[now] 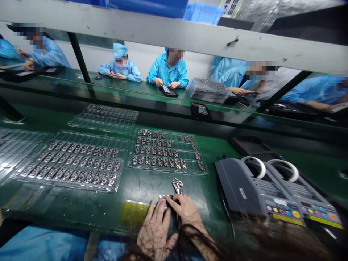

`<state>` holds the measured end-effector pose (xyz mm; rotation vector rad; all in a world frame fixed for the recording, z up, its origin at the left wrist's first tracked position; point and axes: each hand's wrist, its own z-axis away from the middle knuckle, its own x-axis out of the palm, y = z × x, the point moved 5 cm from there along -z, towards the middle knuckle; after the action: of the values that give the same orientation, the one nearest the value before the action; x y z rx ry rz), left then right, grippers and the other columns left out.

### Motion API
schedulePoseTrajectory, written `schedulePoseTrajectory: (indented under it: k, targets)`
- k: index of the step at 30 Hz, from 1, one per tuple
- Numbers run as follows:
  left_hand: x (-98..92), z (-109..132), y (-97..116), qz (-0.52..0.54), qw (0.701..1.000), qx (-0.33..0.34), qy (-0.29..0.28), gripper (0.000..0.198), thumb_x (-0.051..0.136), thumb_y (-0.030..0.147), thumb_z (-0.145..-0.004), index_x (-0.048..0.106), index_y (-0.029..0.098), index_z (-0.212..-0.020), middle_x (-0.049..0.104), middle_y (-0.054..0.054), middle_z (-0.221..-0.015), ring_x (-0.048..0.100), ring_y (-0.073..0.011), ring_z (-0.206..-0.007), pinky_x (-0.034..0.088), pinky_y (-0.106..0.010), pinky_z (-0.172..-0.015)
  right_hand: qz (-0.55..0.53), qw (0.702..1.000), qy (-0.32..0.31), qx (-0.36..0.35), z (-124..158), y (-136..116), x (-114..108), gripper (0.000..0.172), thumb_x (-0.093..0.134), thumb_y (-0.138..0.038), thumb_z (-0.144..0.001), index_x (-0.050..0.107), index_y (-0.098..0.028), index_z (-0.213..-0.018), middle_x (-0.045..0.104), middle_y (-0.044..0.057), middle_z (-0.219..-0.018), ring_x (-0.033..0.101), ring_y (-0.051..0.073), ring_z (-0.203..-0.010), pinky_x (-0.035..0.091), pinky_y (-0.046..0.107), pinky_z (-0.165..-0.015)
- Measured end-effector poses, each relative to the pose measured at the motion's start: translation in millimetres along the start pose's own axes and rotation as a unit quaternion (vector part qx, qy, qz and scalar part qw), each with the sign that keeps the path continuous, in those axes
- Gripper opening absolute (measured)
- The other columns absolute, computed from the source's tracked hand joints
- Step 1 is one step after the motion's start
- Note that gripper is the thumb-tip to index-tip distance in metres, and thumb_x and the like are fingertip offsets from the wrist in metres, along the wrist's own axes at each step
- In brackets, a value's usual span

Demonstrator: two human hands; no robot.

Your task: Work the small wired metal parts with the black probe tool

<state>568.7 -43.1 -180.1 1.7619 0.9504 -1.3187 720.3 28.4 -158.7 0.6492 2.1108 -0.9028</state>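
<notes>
My left hand (154,228) and my right hand (187,212) meet at the near edge of the green bench mat (136,195). Between their fingertips is a small metal electronic module (162,198), partly hidden by my fingers. Just beyond my right hand lies a small pile of similar modules (177,185). Farther out, a clear plastic tray (165,150) holds rows of modules with some pockets bare. To its left, a second clear tray (73,163) is filled with modules in neat rows.
Stacked clear trays (103,119) lie beyond. At right stand two grey tape-dispensing machines (274,188) with white tape rolls. Across a raised shelf (174,27), several co-workers in blue gowns (168,70) work at a parallel bench, beside a stack of trays (208,90).
</notes>
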Motion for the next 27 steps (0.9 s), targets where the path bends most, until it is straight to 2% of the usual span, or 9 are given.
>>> schedulePoseTrajectory:
  k: [4, 7, 10, 13, 18, 20, 23, 25, 27]
  targets:
    - [-11.8, -1.7, 2.1, -0.006, 0.998, -0.007, 0.061, 0.074, 0.058, 0.071, -0.101, 0.069, 0.021, -0.154, 0.063, -0.014, -0.172, 0.062, -0.0330, -0.159, 0.062, -0.048, -0.130, -0.022, 1.000, 0.007, 0.011, -1.3, 5.3, 6.6, 0.055, 0.062, -0.018, -0.094, 0.079, -0.044, -0.139, 0.078, 0.007, -0.094, 0.073, 0.030, -0.077, 0.054, 0.041, -0.065]
    - [-21.1, -2.9, 1.3, -0.021, 0.992, -0.022, 0.124, 0.066, 0.055, 0.073, -0.103, 0.076, 0.025, -0.143, 0.073, -0.010, -0.162, 0.070, -0.0311, -0.150, 0.068, -0.044, -0.122, -0.055, 0.998, 0.007, 0.021, -6.1, 9.3, 4.0, 0.069, 0.062, -0.020, -0.095, 0.064, -0.051, -0.157, 0.078, 0.004, -0.100, 0.078, 0.029, -0.083, 0.062, 0.041, -0.071]
    - [-14.1, -1.5, -0.1, -0.022, 0.993, -0.023, 0.117, 0.068, 0.056, 0.076, -0.101, 0.075, 0.028, -0.146, 0.070, -0.008, -0.165, 0.068, -0.0317, -0.153, 0.068, -0.045, -0.122, -0.069, 0.996, 0.017, 0.045, -9.3, 11.8, -0.1, 0.082, 0.059, -0.019, -0.099, 0.046, -0.054, -0.171, 0.078, 0.004, -0.105, 0.081, 0.030, -0.090, 0.068, 0.043, -0.075]
    - [0.7, 1.0, -2.2, -0.014, 0.997, -0.022, 0.073, 0.070, 0.058, 0.072, -0.101, 0.069, 0.029, -0.156, 0.061, -0.007, -0.175, 0.057, -0.0314, -0.163, 0.061, -0.047, -0.131, -0.053, 0.998, 0.015, 0.034, -9.5, 8.2, 0.4, 0.074, 0.058, -0.017, -0.099, 0.058, -0.055, -0.162, 0.079, 0.006, -0.106, 0.079, 0.030, -0.089, 0.066, 0.043, -0.074]
    - [13.3, -0.2, -3.1, 0.005, 1.000, -0.011, -0.003, 0.071, 0.057, 0.054, -0.099, 0.061, 0.026, -0.164, 0.051, -0.009, -0.181, 0.045, -0.0295, -0.172, 0.052, -0.049, -0.139, 0.007, 1.000, -0.004, -0.024, -5.1, 3.1, 8.6, 0.065, 0.061, -0.018, -0.091, 0.074, -0.044, -0.149, 0.080, 0.010, -0.102, 0.076, 0.033, -0.083, 0.060, 0.045, -0.069]
    - [12.5, -1.5, -3.4, 0.004, 1.000, -0.007, 0.012, 0.073, 0.056, 0.058, -0.100, 0.061, 0.026, -0.165, 0.050, -0.010, -0.182, 0.046, -0.0291, -0.171, 0.053, -0.049, -0.139, 0.021, 0.999, -0.011, -0.033, -5.5, 4.4, 9.5, 0.063, 0.061, -0.019, -0.092, 0.073, -0.042, -0.150, 0.080, 0.011, -0.102, 0.075, 0.033, -0.084, 0.059, 0.045, -0.069]
    - [17.2, -1.2, -6.9, -0.008, 0.997, -0.009, 0.074, 0.077, 0.054, 0.073, -0.099, 0.065, 0.029, -0.161, 0.055, -0.009, -0.178, 0.055, -0.0302, -0.165, 0.059, -0.049, -0.132, 0.007, 0.999, -0.024, -0.040, -11.8, 7.6, 6.7, 0.061, 0.062, -0.018, -0.096, 0.074, -0.047, -0.148, 0.079, 0.007, -0.096, 0.075, 0.030, -0.081, 0.059, 0.042, -0.066]
    - [31.4, 0.2, -10.2, -0.020, 0.995, -0.007, 0.096, 0.082, 0.054, 0.080, -0.097, 0.063, 0.032, -0.163, 0.057, -0.006, -0.177, 0.058, -0.0294, -0.163, 0.059, -0.048, -0.131, -0.012, 0.999, -0.025, -0.046, -18.5, 9.7, 4.5, 0.061, 0.064, -0.017, -0.096, 0.074, -0.051, -0.145, 0.079, 0.004, -0.094, 0.077, 0.028, -0.079, 0.062, 0.041, -0.065]
    - [52.5, 1.1, -12.8, -0.037, 0.995, -0.004, 0.091, 0.086, 0.057, 0.079, -0.094, 0.056, 0.037, -0.169, 0.057, -0.002, -0.178, 0.055, -0.0280, -0.165, 0.055, -0.048, -0.134, -0.033, 0.998, -0.011, -0.046, -25.8, 12.3, 3.6, 0.060, 0.067, -0.019, -0.093, 0.074, -0.050, -0.144, 0.080, 0.004, -0.094, 0.079, 0.028, -0.079, 0.066, 0.042, -0.066]
